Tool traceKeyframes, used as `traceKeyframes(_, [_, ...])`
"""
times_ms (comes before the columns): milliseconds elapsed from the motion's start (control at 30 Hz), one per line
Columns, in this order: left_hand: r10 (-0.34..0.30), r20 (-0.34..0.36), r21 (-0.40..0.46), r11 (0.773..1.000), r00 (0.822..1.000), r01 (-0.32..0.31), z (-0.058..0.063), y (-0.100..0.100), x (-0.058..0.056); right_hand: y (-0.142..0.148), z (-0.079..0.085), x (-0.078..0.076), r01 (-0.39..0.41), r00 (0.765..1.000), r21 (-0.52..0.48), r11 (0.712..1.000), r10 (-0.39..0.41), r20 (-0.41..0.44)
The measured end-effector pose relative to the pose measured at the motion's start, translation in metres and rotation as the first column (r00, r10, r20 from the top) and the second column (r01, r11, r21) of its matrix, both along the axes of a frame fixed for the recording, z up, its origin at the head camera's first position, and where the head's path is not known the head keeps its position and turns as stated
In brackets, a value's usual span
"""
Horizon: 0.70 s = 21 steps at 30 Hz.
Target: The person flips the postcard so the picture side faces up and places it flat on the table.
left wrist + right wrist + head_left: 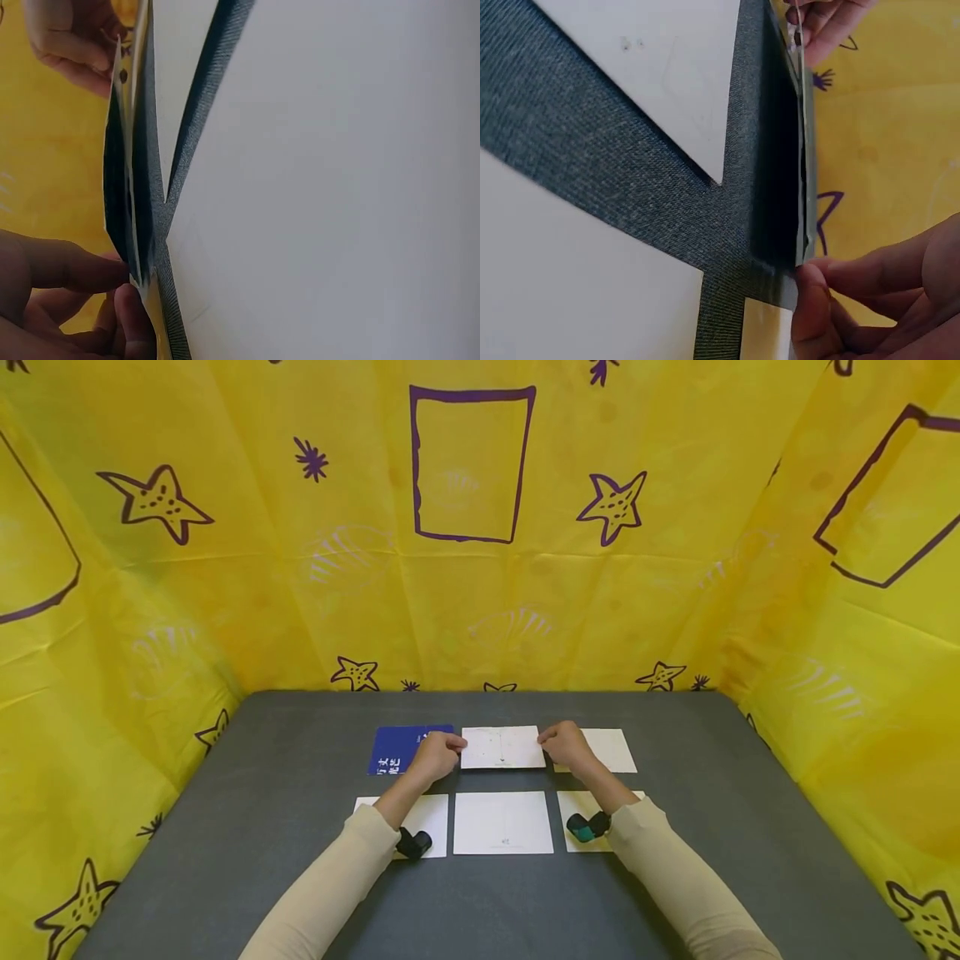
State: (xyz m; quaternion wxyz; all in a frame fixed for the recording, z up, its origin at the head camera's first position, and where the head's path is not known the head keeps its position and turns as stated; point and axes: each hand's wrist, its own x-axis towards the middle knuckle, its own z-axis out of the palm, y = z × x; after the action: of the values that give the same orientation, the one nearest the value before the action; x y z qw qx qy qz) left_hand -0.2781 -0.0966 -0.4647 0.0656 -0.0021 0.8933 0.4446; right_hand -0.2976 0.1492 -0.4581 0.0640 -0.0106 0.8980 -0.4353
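Observation:
Both hands hold a white card (502, 748) with faint print, in the middle of the back row, lifted a little off the table. My left hand (437, 756) pinches its left edge between thumb and fingers, and my right hand (567, 746) pinches the right edge. Seen edge-on in the left wrist view, the card (112, 180) looks like more than one layer, parted slightly. A blue card (397, 745) with white characters lies flat beside the left hand, partly covered by it. Under the right hand and wrist lies another white card (613, 750).
Along the front row lie three white cards: a left one (433, 814) and a right one (572, 806), both partly covered by the arms, and a middle one (504, 822). The grey table (502, 902) is enclosed by yellow patterned cloth (472, 585) at the back and sides.

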Motion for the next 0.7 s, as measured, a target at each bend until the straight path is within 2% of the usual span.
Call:
traceKeyframes(233, [0.035,-0.041,0.031,0.999,0.999,-0.034,0.0002,-0.0007,0.0005,0.003,-0.0029,0.0021,-0.042,0.995,0.056,0.998,0.046,-0.083])
traceKeyframes(567, [0.06,-0.06,0.083,0.995,0.996,-0.055,-0.002,-0.0034,-0.0006,0.0079,-0.0052,0.0027,-0.091,0.984,0.04,0.995,0.096,-0.149])
traceKeyframes(700, [0.069,-0.081,0.1,0.993,0.994,-0.061,-0.0033,-0.0049,-0.0017,0.0086,-0.0056,0.002,-0.083,0.983,0.03,0.996,0.087,-0.163])
